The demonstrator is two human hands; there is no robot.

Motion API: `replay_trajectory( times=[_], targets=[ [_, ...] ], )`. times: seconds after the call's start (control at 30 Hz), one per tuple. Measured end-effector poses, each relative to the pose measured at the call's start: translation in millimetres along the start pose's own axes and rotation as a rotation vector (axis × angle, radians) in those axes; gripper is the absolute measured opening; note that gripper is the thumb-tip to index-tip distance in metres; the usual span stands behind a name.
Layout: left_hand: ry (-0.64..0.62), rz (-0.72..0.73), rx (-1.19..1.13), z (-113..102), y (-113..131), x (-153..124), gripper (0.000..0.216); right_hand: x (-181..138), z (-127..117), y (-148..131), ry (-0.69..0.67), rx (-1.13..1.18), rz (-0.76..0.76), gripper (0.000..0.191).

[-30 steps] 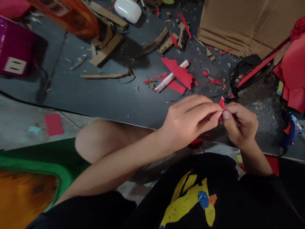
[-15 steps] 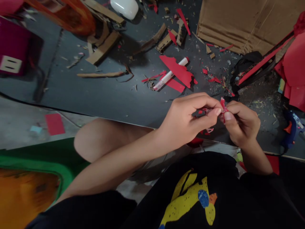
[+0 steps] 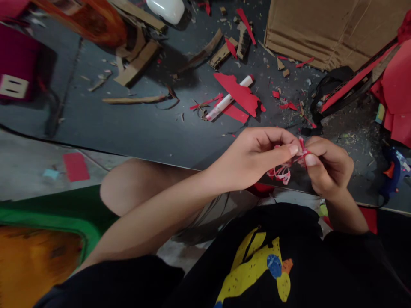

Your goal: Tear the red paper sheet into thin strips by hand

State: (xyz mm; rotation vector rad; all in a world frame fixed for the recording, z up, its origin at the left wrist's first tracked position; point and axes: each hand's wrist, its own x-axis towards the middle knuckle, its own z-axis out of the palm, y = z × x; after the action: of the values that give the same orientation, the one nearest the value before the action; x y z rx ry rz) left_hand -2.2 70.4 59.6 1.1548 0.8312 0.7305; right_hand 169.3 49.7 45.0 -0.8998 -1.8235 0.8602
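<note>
Over the near edge of the table (image 3: 144, 132), my left hand (image 3: 257, 158) and my right hand (image 3: 332, 167) meet fingertip to fingertip. Both pinch a small red-and-white torn paper strip (image 3: 301, 143), its short end poking up between the fingers. Under my left fingers hang curled red-and-white shreds (image 3: 282, 174); whether they join the pinched strip is hidden. Just beyond my left hand lies a white marker (image 3: 220, 108) with a red cap end, partly covered by a torn red paper piece (image 3: 239, 94).
A cardboard sheet (image 3: 321, 30) lies at the back right, near red-covered card (image 3: 356, 81). A blue glue gun (image 3: 393, 173) rests at the far right. Cardboard strips (image 3: 138, 64), an orange object (image 3: 96, 21), a white mouse (image 3: 167, 9) and a purple box (image 3: 19, 60) occupy the left and back.
My left hand has tilted slightly, and more of the curled red-and-white shreds shows below its fingers. Both hands keep their pinch in nearly the same place.
</note>
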Motion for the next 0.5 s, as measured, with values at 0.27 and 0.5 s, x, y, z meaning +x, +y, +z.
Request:
replay_trajectory(
  times=[0.27, 0.5],
  targets=[
    [0.153, 0.242, 0.198, 4.5, -1.2, -5.4, 0.008, -0.2, 0.3, -0.5, 0.097, -0.190, -0.039, 0.017],
    [0.244, 0.414, 0.484, 3.0, -5.1, -6.7, 0.005, 2.4, -1.7, 1.6, 0.086, -0.502, -0.239, 0.009]
  ],
)
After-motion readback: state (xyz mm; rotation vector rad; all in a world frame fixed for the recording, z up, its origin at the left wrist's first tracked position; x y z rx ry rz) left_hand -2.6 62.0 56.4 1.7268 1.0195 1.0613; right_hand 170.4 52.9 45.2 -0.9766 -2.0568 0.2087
